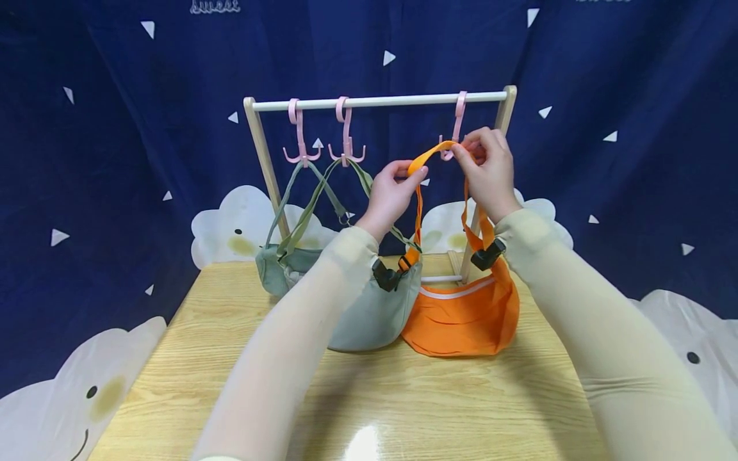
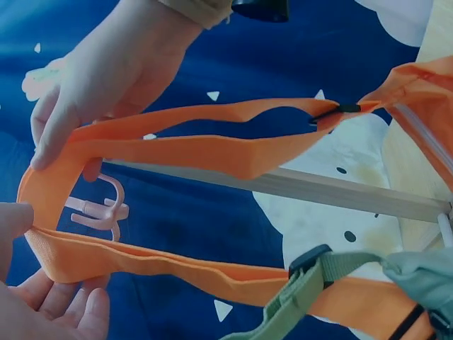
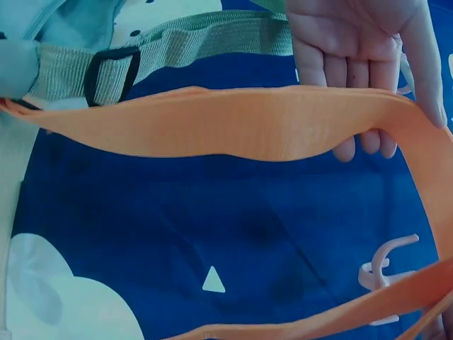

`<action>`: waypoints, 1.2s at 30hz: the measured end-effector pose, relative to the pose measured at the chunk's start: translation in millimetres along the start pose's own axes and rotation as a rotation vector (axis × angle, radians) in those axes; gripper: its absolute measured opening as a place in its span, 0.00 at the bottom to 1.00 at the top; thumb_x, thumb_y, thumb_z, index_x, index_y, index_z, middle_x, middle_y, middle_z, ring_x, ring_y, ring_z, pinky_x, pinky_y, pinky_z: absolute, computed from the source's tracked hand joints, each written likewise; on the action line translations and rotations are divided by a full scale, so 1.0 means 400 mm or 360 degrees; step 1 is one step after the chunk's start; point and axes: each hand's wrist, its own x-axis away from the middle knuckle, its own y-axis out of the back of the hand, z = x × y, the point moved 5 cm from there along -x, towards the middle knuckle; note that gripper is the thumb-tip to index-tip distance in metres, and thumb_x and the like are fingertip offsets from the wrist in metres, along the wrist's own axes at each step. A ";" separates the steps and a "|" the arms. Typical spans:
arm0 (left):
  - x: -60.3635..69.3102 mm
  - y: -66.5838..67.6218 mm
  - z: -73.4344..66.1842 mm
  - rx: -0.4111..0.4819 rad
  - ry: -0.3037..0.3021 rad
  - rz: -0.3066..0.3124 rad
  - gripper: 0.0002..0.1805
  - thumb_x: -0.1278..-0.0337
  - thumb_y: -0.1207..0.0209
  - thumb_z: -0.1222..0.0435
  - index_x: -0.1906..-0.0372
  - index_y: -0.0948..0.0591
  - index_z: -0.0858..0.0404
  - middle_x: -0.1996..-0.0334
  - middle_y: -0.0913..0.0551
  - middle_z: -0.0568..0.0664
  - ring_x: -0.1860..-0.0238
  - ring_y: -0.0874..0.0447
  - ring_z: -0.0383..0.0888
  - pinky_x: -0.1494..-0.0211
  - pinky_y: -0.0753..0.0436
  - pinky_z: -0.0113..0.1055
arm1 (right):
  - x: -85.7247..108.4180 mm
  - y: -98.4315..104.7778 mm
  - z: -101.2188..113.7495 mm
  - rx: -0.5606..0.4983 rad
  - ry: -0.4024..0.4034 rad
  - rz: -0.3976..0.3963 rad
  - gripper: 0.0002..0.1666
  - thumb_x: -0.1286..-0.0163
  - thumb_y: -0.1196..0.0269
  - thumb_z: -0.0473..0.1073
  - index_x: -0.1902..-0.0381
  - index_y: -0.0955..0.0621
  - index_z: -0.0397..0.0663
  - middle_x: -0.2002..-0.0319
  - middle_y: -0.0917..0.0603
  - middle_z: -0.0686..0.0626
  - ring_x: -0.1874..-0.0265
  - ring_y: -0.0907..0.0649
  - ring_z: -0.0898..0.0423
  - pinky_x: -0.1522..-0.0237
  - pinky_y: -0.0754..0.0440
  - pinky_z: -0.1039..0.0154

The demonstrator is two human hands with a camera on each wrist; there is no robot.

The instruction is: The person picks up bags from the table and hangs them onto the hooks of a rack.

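An orange waist bag rests on the table at the foot of the rack, its strap drawn up in a loop. My left hand pinches the left side of that loop between thumb and fingers. On the other side, my right hand grips the strap near the rightmost pink hook. In the left wrist view the hook's prongs show inside the loop, behind the band; whether the strap touches them I cannot tell. Black buckles sit lower on the strap.
A white rail on wooden posts carries two more pink hooks. A grey-green bag and a darker green bag hang by straps from them, left of the orange one. Behind is a dark blue curtain; the wooden table lies in front.
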 end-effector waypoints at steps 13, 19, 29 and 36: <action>-0.006 0.000 0.002 0.0008 0.0039 -0.0069 0.22 0.30 0.35 0.55 0.39 0.21 0.62 0.50 0.19 0.54 0.54 0.18 0.46 0.46 0.15 0.32 | -0.017 -0.024 0.006 0.0021 -0.0019 -0.0030 0.17 0.24 0.37 0.52 0.53 0.21 0.42 0.60 0.34 0.62 0.58 0.30 0.64 0.52 0.26 0.74; -0.006 0.000 0.007 -0.0015 0.0066 -0.0070 0.23 0.30 0.36 0.55 0.39 0.21 0.62 0.49 0.19 0.54 0.52 0.19 0.47 0.45 0.15 0.33 | -0.021 -0.030 0.008 0.0036 -0.0029 -0.0045 0.17 0.24 0.37 0.51 0.54 0.21 0.42 0.61 0.34 0.62 0.58 0.29 0.64 0.49 0.24 0.73; -0.007 -0.006 0.013 0.0033 0.0068 -0.0043 0.23 0.29 0.36 0.58 0.36 0.22 0.63 0.48 0.19 0.56 0.52 0.16 0.47 0.44 0.15 0.33 | -0.024 -0.037 0.015 0.0087 -0.0062 -0.0036 0.18 0.24 0.38 0.53 0.52 0.21 0.43 0.58 0.33 0.56 0.56 0.28 0.62 0.46 0.22 0.72; -0.012 -0.013 0.015 0.0033 0.0063 -0.0010 0.24 0.29 0.37 0.62 0.32 0.24 0.62 0.46 0.19 0.55 0.50 0.15 0.46 0.43 0.15 0.31 | -0.031 -0.033 0.013 0.0120 -0.0103 -0.0046 0.19 0.23 0.39 0.54 0.51 0.21 0.43 0.57 0.33 0.55 0.55 0.28 0.60 0.48 0.23 0.72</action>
